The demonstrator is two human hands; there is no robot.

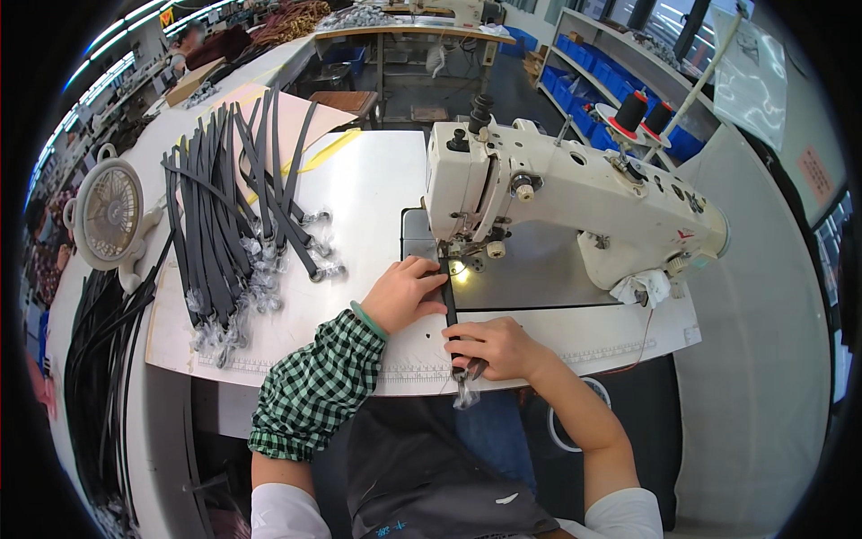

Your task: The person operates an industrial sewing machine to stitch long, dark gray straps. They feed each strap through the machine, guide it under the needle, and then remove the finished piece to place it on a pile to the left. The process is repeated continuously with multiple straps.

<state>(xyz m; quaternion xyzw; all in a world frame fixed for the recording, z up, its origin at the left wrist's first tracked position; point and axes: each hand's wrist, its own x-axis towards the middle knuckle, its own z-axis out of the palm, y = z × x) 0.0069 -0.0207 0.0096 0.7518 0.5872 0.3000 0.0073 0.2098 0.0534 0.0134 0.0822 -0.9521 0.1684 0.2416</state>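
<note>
A dark narrow strap (pixel 450 305) runs from under the needle of a white sewing machine (pixel 539 180) toward me, with a plastic-wrapped fitting (pixel 465 395) at its near end. My left hand (pixel 402 295), below a green-checked sleeve cover, rests its fingers on the strap just left of the lit needle area. My right hand (pixel 492 349) is closed on the strap nearer the table's front edge; a dark object under its fingers is hard to make out. Many similar straps (pixel 206 234) with wrapped ends lie left on the white table (pixel 350 198).
A small fan (pixel 109 205) stands far left, beside hanging straps (pixel 103 350). Pink sheets (pixel 314 117) lie behind the straps. Thread cones (pixel 631 112) top the machine. Shelves with blue bins (pixel 584 58) are at the back right; another person (pixel 175 54) is back left.
</note>
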